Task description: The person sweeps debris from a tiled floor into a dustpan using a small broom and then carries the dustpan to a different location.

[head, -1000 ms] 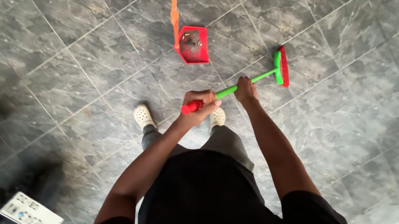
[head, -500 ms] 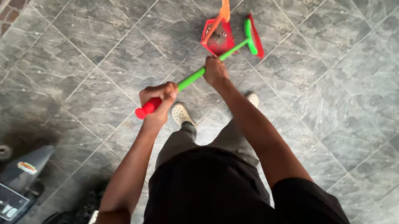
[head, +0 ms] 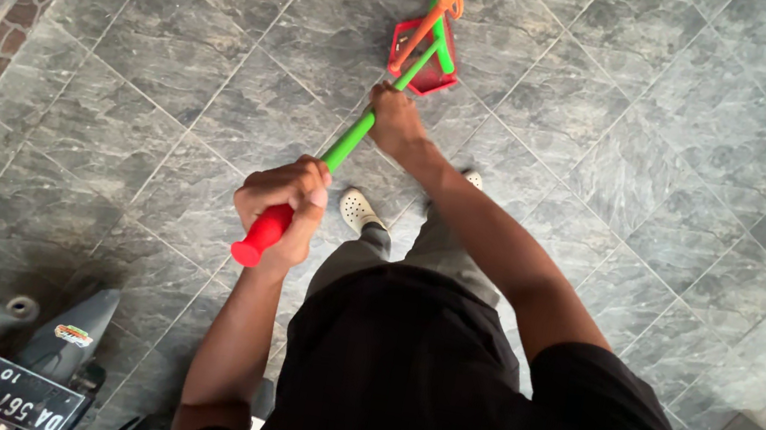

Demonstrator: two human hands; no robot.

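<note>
Gripping the broom (head: 354, 140), the left hand (head: 283, 205) wraps its red end and the right hand (head: 395, 121) clasps the green shaft. Its head sits in the red dustpan (head: 423, 49) at 12 o'clock. Short, low strokes should keep dust inside the pan.

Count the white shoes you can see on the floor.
2. One white shoe sits just right of the left hand; the other peeks out beside the right forearm, mostly hidden.
</note>
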